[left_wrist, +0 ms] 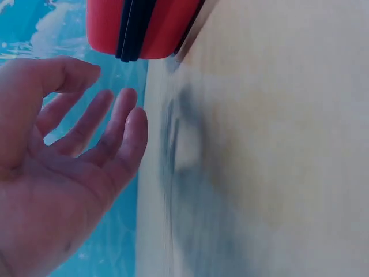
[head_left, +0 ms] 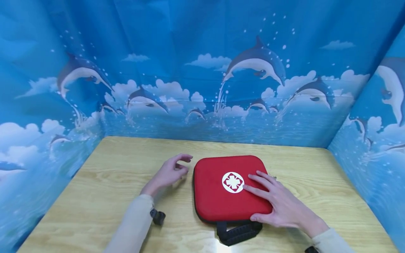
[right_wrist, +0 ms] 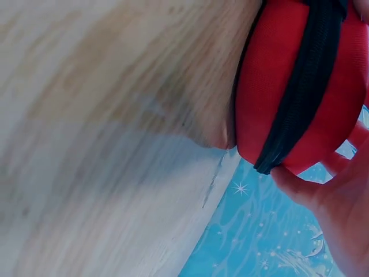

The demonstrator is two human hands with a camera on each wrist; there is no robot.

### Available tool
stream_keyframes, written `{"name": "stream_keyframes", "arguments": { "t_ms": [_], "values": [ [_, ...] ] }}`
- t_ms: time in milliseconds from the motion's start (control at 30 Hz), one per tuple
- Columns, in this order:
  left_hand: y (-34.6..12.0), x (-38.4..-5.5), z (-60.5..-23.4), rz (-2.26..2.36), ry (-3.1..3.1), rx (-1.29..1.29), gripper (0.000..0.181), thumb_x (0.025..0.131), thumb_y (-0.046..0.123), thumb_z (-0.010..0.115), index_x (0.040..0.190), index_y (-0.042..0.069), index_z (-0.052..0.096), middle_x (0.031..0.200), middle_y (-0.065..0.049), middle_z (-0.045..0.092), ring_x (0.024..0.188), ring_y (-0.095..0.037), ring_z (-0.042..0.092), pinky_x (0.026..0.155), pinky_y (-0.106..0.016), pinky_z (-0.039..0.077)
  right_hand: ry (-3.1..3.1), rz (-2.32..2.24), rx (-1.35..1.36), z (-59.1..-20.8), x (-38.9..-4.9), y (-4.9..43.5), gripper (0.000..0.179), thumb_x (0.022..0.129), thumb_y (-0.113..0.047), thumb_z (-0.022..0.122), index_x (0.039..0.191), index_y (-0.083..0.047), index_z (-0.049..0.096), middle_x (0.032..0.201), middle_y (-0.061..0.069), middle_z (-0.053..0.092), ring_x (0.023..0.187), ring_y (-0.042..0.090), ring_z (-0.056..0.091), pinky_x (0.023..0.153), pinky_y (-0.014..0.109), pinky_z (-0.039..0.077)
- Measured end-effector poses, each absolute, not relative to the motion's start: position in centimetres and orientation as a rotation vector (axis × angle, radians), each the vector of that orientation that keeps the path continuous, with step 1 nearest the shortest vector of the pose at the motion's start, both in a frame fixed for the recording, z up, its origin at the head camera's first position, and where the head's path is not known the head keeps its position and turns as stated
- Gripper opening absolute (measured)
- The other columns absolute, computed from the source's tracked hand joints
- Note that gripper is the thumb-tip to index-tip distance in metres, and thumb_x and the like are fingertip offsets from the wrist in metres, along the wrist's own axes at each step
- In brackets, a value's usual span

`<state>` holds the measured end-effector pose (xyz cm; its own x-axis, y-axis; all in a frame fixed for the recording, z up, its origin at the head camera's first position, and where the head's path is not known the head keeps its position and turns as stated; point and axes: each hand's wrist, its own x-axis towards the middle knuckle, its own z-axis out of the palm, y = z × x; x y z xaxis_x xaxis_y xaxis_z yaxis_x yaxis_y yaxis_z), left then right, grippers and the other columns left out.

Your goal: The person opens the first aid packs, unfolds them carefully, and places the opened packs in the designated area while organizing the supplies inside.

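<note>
Pale sleeves (head_left: 128, 226) come in at the bottom edge of the head view, on the near side of the red case (head_left: 218, 202), with a small black device (head_left: 158, 216) at the left wrist. The case lies flat on the wood-grain table (head_left: 133, 158), its white cross emblem (head_left: 233, 182) facing up and its black carry handle (head_left: 238, 234) jutting from its near edge. Just left of the case, apart from it, the left hand (head_left: 169, 172) hangs with fingers loosely bent and nothing in it. On the case's right part lies the right hand (head_left: 281, 203), fingers spread and fairly straight across the top, thumb at the near right corner. Beyond the case and to both sides of it hangs a blue curtain (head_left: 177, 66) printed with dolphins, clouds and water.

From the left wrist, the left palm fills the near side, its fingers gently curved and separate, short of the case's end, where a black zip band (left_wrist: 135, 32) runs between red walls. A shadow falls on the table beside the case.

From the right wrist, one fingertip of the right hand touches the case's side at the zip band; other fingers are partly hidden behind the case.
</note>
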<state>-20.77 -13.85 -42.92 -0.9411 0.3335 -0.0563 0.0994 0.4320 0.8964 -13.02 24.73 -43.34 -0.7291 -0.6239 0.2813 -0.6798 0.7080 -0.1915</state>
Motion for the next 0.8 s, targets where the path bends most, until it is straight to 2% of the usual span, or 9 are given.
{"name": "stream_keyframes", "arguments": {
  "t_ms": [67,133,267,333,400,500,567,667,800],
  "values": [
    [-13.5,-22.1,-42.9,1.514,2.422,0.388,0.049,0.1,0.005,0.056,0.149,0.01,0.051,0.15,-0.017,0.053,0.117,-0.032,0.067,0.086,-0.041,0.06,-2.707,0.419,1.052,-43.4,-13.0,24.9,0.085,0.075,-0.069,0.077,0.149,-0.036,0.053,0.157,0.003,0.044,0.144,0.035,0.039,0.097,0.06,0.052],
    [-13.0,-23.3,-42.9,1.483,2.361,0.388,0.052,0.102,0.008,0.055,0.152,0.015,0.048,0.155,-0.013,0.05,0.116,-0.028,0.067,0.087,-0.038,0.059,-2.7,0.418,1.051,-43.5,-13.0,25.0,0.085,0.074,-0.069,0.077,0.149,-0.036,0.053,0.157,0.003,0.045,0.143,0.035,0.039,0.096,0.059,0.052],
    [-12.1,-24.9,-43.1,1.419,2.234,0.364,0.049,0.103,0.013,0.051,0.151,0.022,0.052,0.152,-0.007,0.053,0.095,-0.02,0.066,0.075,-0.03,0.054,-2.699,0.415,1.057,-43.6,-13.1,24.9,0.085,0.075,-0.07,0.077,0.149,-0.036,0.053,0.157,0.002,0.045,0.144,0.035,0.039,0.097,0.059,0.053],
    [-11.8,-25.5,-43.1,1.398,2.197,0.345,0.046,0.104,0.015,0.049,0.149,0.024,0.054,0.149,-0.004,0.055,0.093,-0.017,0.062,0.075,-0.028,0.051,-2.699,0.415,1.06,-43.7,-13.2,24.9,0.085,0.075,-0.07,0.076,0.149,-0.037,0.053,0.157,0.002,0.045,0.144,0.035,0.039,0.096,0.058,0.053],
    [-11.5,-25.9,-43.1,1.372,2.184,0.361,0.044,0.106,0.017,0.048,0.149,0.023,0.055,0.147,-0.005,0.057,0.095,-0.017,0.061,0.077,-0.028,0.051,-2.696,0.413,1.061,-43.8,-13.2,24.8,0.084,0.075,-0.07,0.077,0.149,-0.037,0.053,0.157,0.002,0.045,0.144,0.035,0.039,0.096,0.058,0.053],
    [-11.2,-26.4,-43.0,1.322,2.188,0.388,0.044,0.105,0.016,0.047,0.147,0.022,0.057,0.144,-0.006,0.059,0.106,-0.018,0.06,0.087,-0.029,0.052,-2.691,0.411,1.061,-43.8,-13.2,24.8,0.085,0.074,-0.069,0.078,0.149,-0.036,0.053,0.157,0.001,0.044,0.144,0.034,0.038,0.095,0.058,0.054],
    [-11.1,-26.7,-42.8,1.297,2.187,0.399,0.045,0.103,0.012,0.045,0.146,0.02,0.058,0.14,-0.007,0.061,0.107,-0.02,0.06,0.088,-0.031,0.053,-2.692,0.408,1.059,-43.7,-13.1,24.8,0.086,0.074,-0.069,0.078,0.149,-0.037,0.052,0.157,0.001,0.044,0.145,0.034,0.037,0.095,0.058,0.054],
    [-11.2,-26.9,-42.8,1.292,2.182,0.39,0.046,0.101,0.008,0.044,0.143,0.017,0.061,0.136,-0.007,0.063,0.103,-0.018,0.061,0.087,-0.03,0.053,-2.703,0.404,1.057,-43.7,-13.1,24.8,0.086,0.075,-0.069,0.077,0.151,-0.038,0.05,0.159,0.0,0.043,0.146,0.032,0.034,0.097,0.059,0.053],
    [-11.5,-26.9,-42.9,1.33,2.162,0.361,0.04,0.105,0.009,0.046,0.14,0.011,0.062,0.132,-0.01,0.066,0.094,-0.016,0.062,0.081,-0.028,0.053,-2.697,0.417,1.052,-43.8,-13.0,24.8,0.085,0.075,-0.068,0.078,0.15,-0.037,0.051,0.158,0.001,0.043,0.146,0.033,0.034,0.097,0.06,0.052]
  ]
}}
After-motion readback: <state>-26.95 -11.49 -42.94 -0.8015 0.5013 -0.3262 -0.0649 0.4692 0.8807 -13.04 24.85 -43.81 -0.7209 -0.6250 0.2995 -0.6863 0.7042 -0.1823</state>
